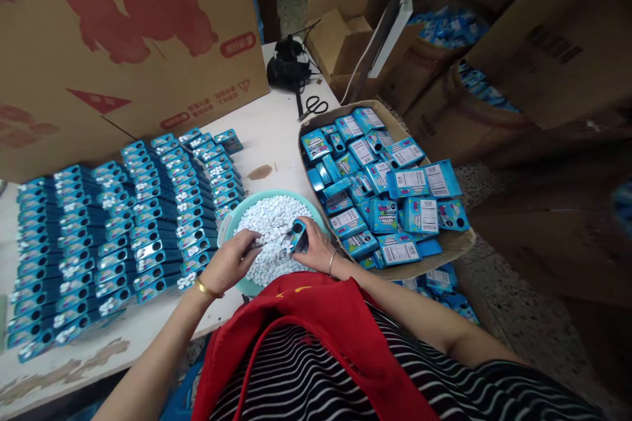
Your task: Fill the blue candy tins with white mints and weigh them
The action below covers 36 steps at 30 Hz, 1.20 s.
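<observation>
Over the teal bowl (pixel 232 214), right hand (pixel 316 251) clamped on blue box (pixel 297 235), left hand (pixel 232 263) pinching white candies (pixel 269 227)

even daylight, dim right side, wide-angle edge distortion

White worktable (pixel 269 128) with worn, chipped patches along its near edge. Large brown cardboard sheet (pixel 123 46) with red print stands behind it. Speckled terrazzo floor (pixel 523 316) on the right. Stacked cardboard cartons (pixel 543 46) crowd the dim back; light falls mostly on the table.
</observation>
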Tool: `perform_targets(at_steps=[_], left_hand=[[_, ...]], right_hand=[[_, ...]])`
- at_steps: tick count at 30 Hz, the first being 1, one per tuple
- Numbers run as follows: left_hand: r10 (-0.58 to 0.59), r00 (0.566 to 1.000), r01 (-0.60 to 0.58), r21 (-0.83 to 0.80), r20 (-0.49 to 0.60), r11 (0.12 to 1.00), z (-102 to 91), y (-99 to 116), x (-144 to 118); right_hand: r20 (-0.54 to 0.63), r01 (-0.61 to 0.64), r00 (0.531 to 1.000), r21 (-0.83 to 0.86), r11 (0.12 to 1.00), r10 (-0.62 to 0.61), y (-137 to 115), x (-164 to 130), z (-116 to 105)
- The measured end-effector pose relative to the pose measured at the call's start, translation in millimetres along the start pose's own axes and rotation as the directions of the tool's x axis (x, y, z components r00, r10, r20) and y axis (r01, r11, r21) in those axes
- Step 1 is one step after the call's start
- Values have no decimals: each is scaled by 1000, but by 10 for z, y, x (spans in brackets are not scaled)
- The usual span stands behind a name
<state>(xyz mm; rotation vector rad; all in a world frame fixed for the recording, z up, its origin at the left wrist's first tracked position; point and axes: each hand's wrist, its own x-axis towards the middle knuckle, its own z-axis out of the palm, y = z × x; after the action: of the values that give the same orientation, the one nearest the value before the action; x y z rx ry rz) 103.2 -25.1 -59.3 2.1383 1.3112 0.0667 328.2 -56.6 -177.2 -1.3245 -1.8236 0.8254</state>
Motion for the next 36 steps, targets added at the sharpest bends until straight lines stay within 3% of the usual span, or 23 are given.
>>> perform_targets(at_steps=[3, 7, 10, 12, 14, 17, 20, 23, 26, 29, 32, 36], left_hand=[[-52, 991, 23, 222, 122, 975, -148, 305, 39], [-212, 960, 83, 540, 180, 838, -197, 771, 142], [-228, 956, 63, 629, 186, 775, -230, 1049, 170], [-226, 956, 52, 644, 190, 763, -269, 1087, 150], [-227, 962, 78, 649, 150, 757, -296, 948, 112], [-269, 962, 181, 648, 39, 740, -213, 448, 66], [-354, 935, 287, 583, 1, 760, 104, -136, 90], [-337, 942, 312, 370, 4, 875, 577, -486, 226], [-299, 954, 291, 263, -9, 920, 991, -566, 418], [-272, 961, 275, 156, -46, 949, 1183, -580, 521], [-229, 972, 232, 56, -60, 971, 1142, -640, 454], [-144, 985, 141, -39, -97, 989, 826, -628, 216]], right_hand=[[11, 84, 996, -26, 996, -83, 0, 39, 50], [38, 148, 988, -25, 989, -147, 9, 50, 96], [47, 151, 988, -22, 988, -150, 21, 48, 107], [42, 141, 989, -16, 990, -140, 30, 46, 95], [31, 124, 992, -2, 992, -124, 38, 41, 66], [9, 78, 997, 23, 997, -79, 47, 19, 5], [-9, 21, 1000, 45, 999, -21, 55, -8, -50], [2, -7, 1000, 51, 999, 7, 61, -29, -85], [27, -14, 1000, 49, 999, 13, 61, -46, -102], [47, -31, 998, 45, 999, 29, 60, -65, -103], [52, -47, 998, 34, 998, 46, 58, -83, -95], [35, -47, 998, 26, 999, 46, 50, -86, -79]])
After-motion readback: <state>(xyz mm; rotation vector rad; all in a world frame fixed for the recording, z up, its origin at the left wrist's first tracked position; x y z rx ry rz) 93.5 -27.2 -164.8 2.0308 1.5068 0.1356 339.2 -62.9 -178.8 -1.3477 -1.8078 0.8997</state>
